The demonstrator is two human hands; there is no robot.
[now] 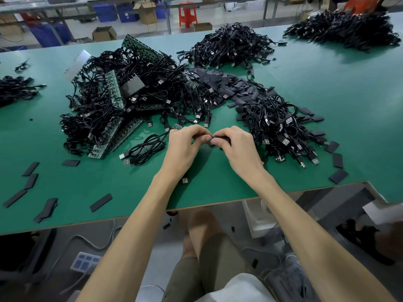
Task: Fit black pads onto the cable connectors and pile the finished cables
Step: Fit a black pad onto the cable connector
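Two hands meet low over the near part of the green table [327, 88]. The right hand [236, 148] has its grip pinched on a black pad [222, 139], a short strip whose long axis runs left to right, with its left end pointing at the left hand [185, 146]. The left hand's grip is curled tight against that end. A black cable [146, 149] runs into it from the left, but the fingers hide the connector. The rest of that cable lies in a loose coil on the table just left of the hand, its USB plug pointing left.

The table is a matte green board with a pale edge. Left of centre sits a tangle of cables [135, 88] mixed with green circuit board strips [114, 88]. A heap of loose pads [231, 83] lies behind the hands, and a cable pile [281, 127] lies just right of them. Flat spare pads [30, 168] are scattered at the near left. Beyond the table is a workshop floor with blue crates [105, 12], cardboard boxes [104, 34] and a red stool [187, 14].

The held pad looks matte and dark grey-black, and the fingers cover most of it.
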